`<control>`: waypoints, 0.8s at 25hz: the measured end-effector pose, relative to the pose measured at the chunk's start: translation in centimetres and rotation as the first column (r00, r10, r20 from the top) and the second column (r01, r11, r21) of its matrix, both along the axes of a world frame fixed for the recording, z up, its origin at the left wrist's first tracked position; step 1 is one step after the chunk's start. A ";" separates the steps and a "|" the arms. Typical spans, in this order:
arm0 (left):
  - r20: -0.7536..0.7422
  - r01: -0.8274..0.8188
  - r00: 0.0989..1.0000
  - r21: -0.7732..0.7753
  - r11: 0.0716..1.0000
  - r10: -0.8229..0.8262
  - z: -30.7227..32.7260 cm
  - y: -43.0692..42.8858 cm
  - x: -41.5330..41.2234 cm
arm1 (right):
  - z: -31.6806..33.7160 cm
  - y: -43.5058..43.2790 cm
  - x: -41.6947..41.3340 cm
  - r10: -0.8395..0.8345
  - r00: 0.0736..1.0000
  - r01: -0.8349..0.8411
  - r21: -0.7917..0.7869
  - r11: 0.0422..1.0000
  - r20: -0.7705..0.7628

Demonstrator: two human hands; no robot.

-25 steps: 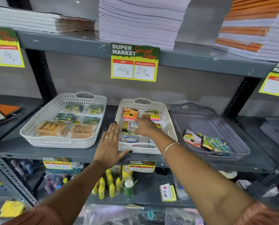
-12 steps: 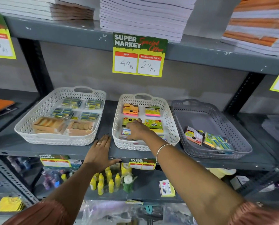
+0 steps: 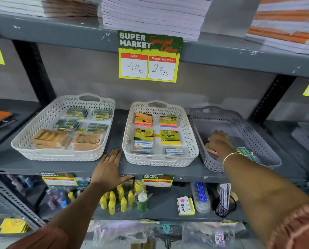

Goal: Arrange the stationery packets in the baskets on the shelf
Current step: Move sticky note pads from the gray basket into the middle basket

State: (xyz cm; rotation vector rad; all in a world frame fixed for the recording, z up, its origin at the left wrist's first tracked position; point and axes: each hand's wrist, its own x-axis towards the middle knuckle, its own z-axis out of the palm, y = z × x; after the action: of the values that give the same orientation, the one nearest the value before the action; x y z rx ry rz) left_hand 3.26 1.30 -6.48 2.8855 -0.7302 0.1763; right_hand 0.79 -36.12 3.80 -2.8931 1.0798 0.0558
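Head view: right hand (image 3: 217, 141) covers packets (image 3: 247, 153) in grey basket (image 3: 240, 126)

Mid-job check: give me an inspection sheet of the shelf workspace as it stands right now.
Surface: grey metal shelf, three baskets side by side.
Job's things: left white basket and middle white basket hold packets in rows; grey basket holds a loose pile of packets at its front.
Clutter: nothing seen on this shelf.
Grippers: left hand flat on the shelf edge; right hand down in the grey basket on the pile, grip unclear.
Cables: nothing seen.
Surroundings: price sign, notebook stacks above, yellow bottles below.
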 end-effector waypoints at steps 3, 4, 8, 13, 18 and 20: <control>0.012 0.001 1.000 -0.017 1.000 -0.001 0.0 0.0 0.0 | -1.2 -1.4 0.2 0.049 0.981 -0.042 0.041 0.998 -0.187; 0.014 0.002 1.000 -0.015 1.000 -0.002 0.1 -0.1 0.0 | -1.5 -1.6 0.7 0.052 0.976 -0.041 0.059 0.997 -0.213; 0.009 -0.002 1.000 0.007 1.000 0.002 0.0 -0.1 -0.1 | -2.8 -2.1 1.7 0.059 0.959 -0.056 0.018 0.998 -0.276; 0.006 0.001 1.000 0.007 1.000 -0.001 0.0 -0.1 -0.1 | -3.0 -2.2 1.7 0.047 0.945 -0.085 -0.104 0.991 -0.323; 0.017 -0.001 1.000 0.021 1.000 0.000 0.1 0.0 -0.2 | -1.0 -1.2 2.0 -0.055 0.992 0.055 0.000 0.998 -0.111; 0.009 -0.001 1.000 0.026 1.000 0.001 0.1 0.0 -0.3 | 0.9 -0.2 2.7 -0.053 0.999 0.052 0.106 0.993 0.004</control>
State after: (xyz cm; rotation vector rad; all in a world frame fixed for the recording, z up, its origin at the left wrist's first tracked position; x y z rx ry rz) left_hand 2.99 1.30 -6.34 2.9116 -0.7377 0.1810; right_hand 3.51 -36.35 4.75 -2.7678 1.1151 0.0975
